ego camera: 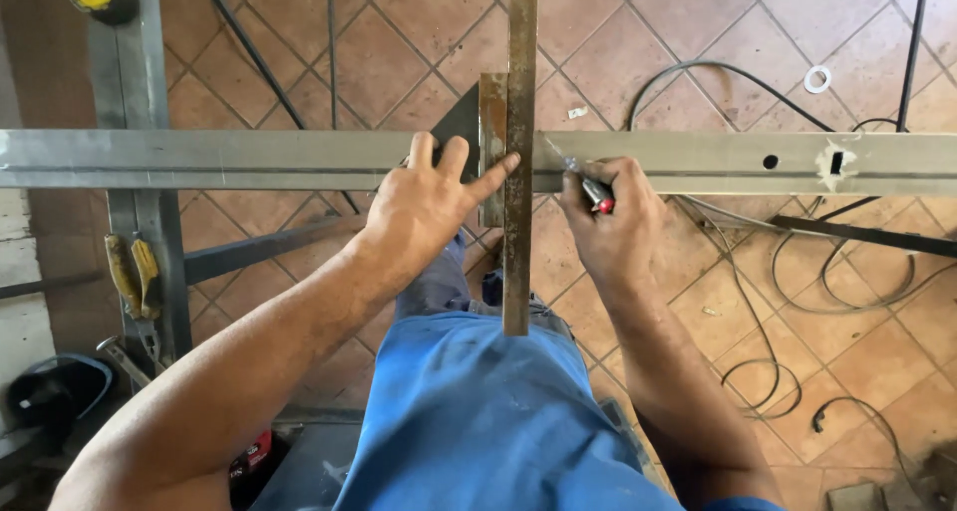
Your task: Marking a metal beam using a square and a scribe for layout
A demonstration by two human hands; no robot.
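L hand [431, 204] flat on rusty square [517, 152], R hand [608, 222] w/ scriber [583, 179] on steel bar [249, 159]

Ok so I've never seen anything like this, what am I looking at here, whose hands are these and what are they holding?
This is one picture from a camera worn on a person's head, looking down at their own arms and blue clothing. A long grey metal bar runs across the view above a tiled floor. The left hand presses a rusty metal square flat across the bar. The right hand holds a thin pointed marking tool with a red grip, its tip against the bar beside the square. Cables lie on the floor, and yellow-handled pliers rest on a metal frame at the left.
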